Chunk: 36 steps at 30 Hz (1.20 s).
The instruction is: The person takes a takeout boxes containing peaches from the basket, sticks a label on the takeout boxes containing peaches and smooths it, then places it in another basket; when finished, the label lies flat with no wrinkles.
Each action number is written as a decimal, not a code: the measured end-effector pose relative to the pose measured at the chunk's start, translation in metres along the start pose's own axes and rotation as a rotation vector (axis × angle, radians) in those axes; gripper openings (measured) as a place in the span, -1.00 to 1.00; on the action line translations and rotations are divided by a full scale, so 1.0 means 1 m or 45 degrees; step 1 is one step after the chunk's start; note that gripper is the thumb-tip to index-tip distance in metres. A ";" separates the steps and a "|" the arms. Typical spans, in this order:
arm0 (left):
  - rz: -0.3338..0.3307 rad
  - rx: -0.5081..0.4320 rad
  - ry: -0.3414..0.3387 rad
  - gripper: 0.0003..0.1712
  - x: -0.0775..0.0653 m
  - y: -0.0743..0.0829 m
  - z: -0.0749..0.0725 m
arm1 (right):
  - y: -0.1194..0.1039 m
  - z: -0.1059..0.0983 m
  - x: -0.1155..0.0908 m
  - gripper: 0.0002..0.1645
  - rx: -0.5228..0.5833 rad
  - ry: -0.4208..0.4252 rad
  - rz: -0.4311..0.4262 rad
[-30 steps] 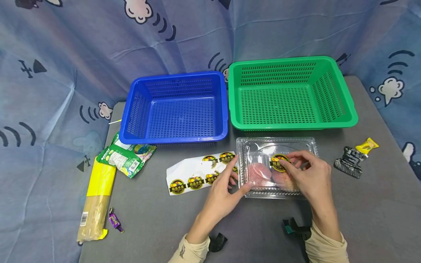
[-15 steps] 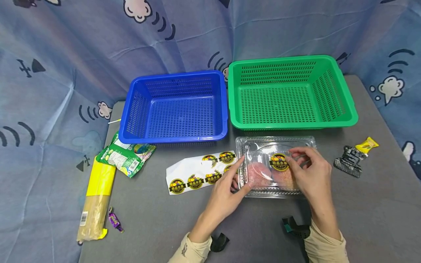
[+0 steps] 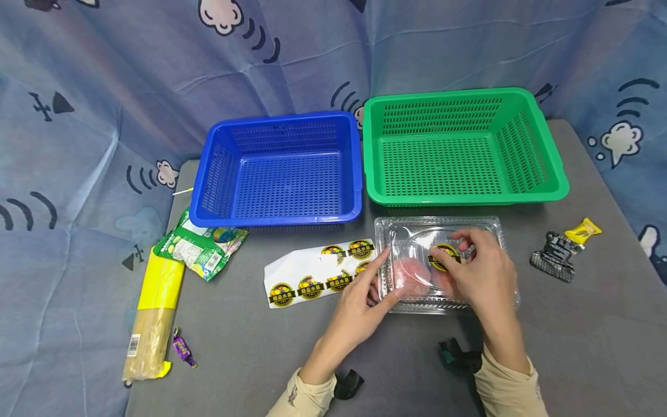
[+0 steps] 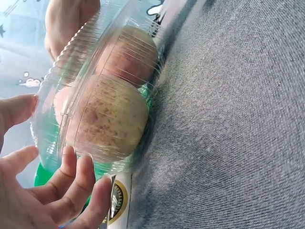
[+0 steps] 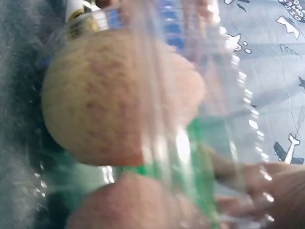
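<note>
A clear plastic clamshell box [image 3: 388, 229] lies on the table, with round pinkish, speckled fruits [image 4: 110, 117], which look like peaches, inside. My left hand [image 3: 359, 301] touches its left side, thumb by the front left part and fingertips along the wall [image 4: 71, 152]. On the lid is a round black and yellow sticker [image 3: 451, 250], partly covered. The thumb of my right hand [image 3: 487, 275] presses on this sticker, and its other fingers are bent above the lid. A white sheet of similar stickers [image 3: 297, 266] lies left of the box, partly behind my left hand. The right wrist view is blurred.
Behind the box stand a blue basket [image 3: 286, 221] and a green basket [image 3: 464, 200]. At left lie a green snack bag [image 3: 200, 249], a long yellow-ended packet [image 3: 156, 313] and a purple candy [image 3: 183, 348]. A black packet [image 3: 554, 258] and yellow candy [image 3: 582, 230] lie at right.
My right hand has shifted left over the lid, its thumb moving off the sticker's right edge and back across it. The left hand stays at the box's left side.
</note>
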<state>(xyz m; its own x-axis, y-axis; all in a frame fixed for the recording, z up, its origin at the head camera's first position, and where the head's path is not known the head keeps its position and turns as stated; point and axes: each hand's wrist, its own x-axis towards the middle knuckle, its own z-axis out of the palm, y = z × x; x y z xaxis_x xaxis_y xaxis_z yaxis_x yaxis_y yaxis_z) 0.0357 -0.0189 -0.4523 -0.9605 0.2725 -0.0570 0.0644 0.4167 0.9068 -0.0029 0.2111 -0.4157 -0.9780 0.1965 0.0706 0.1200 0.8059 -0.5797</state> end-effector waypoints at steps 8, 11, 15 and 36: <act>-0.005 -0.024 -0.013 -0.19 0.000 0.000 0.000 | 0.015 -0.012 0.000 -0.55 0.150 -0.040 -0.104; -0.006 -0.048 -0.020 -0.20 0.000 0.001 0.000 | 0.016 -0.010 0.000 -0.66 0.168 0.042 -0.079; -0.024 -0.088 -0.020 -0.19 0.000 0.001 0.000 | 0.011 -0.006 0.002 -0.67 0.123 0.079 -0.037; -0.134 -0.480 -0.024 -0.17 0.002 -0.003 0.003 | 0.021 -0.029 0.011 -0.74 0.296 0.013 -0.045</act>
<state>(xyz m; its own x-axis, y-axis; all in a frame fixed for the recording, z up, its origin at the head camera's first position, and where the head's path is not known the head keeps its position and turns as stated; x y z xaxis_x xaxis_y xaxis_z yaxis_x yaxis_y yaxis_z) 0.0341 -0.0170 -0.4563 -0.9512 0.2623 -0.1625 -0.1418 0.0964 0.9852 -0.0067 0.2465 -0.4040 -0.9789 0.1770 0.1019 0.0418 0.6622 -0.7482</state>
